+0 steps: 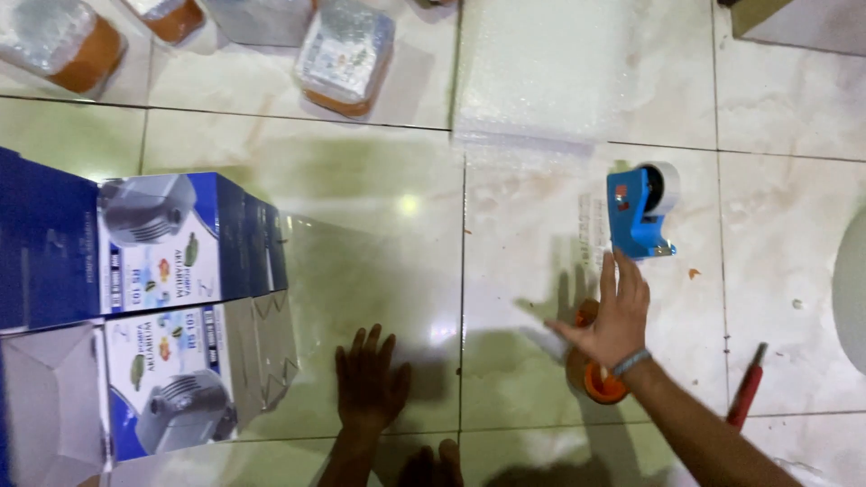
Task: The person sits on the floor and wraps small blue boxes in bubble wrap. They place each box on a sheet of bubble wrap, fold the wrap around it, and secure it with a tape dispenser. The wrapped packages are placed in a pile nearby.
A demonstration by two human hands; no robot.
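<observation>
On the tiled floor [379, 180], seen from the head camera, the right hand [613, 320] stretches forward with its fingers [622, 275] spread apart and straight, holding nothing; their tips point up the picture at the blue tape dispenser [639, 209], which lies just beyond them, near but not touching. That dispenser stands with its white roll turned away from the person and its long axis running roughly away from the hand, so it lies almost straight ahead of the fingertips. Under the same palm and wrist sits an orange roll of tape [597, 379], partly hidden, so whether the hand rests on it cannot be told. The left hand [368, 383] lies flat on the floor, fingers slightly apart and empty, well apart from the dispenser, so the right hand is clearly the nearer. A red-handled tool [747, 388] lies right of the forearm. Blue and white product boxes [171, 307] stand to the left, bubble-wrapped packages [347, 54] lie at the top, and a sheet of bubble wrap [550, 72] is spread beyond the dispenser
</observation>
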